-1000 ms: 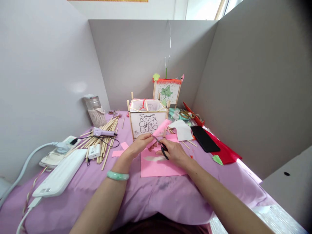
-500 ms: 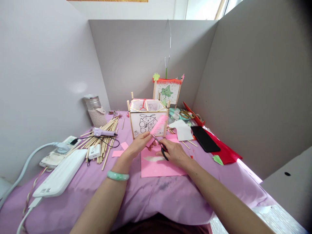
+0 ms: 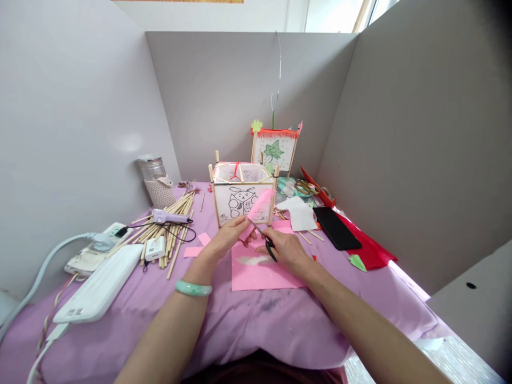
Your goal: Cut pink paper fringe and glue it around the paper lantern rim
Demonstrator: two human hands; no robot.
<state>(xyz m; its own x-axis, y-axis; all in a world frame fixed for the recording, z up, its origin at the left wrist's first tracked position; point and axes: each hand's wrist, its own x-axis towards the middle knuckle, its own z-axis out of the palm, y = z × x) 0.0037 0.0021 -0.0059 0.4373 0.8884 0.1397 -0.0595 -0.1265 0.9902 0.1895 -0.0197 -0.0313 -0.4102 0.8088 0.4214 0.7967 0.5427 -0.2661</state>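
My left hand (image 3: 232, 234) pinches a pink paper strip (image 3: 262, 202) whose upper part looks fringed and slants up to the right. In my right hand (image 3: 286, 248) are black-handled scissors (image 3: 270, 246), with the blades at the strip's edge beside my left fingertips. Below both hands lies a pink sheet (image 3: 256, 280) with a whitish patch on it. Just behind the strip stands a square lantern frame (image 3: 244, 205) of sticks and white panels, one bearing a drawn animal. Small pink paper pieces (image 3: 193, 252) rest left of the sheet.
On the left are a bundle of wooden sticks (image 3: 172, 245), a lilac glue gun (image 3: 172, 217), a white power bank (image 3: 100, 285) and a glass bottle (image 3: 155, 181). At right lie a black phone (image 3: 336, 228) and red cloth (image 3: 370, 248). A finished-looking lantern (image 3: 276, 152) stands behind.
The scissors' handles have drawn closer together, so the blades have closed on the strip's edge. Both hands stay almost in the same place.
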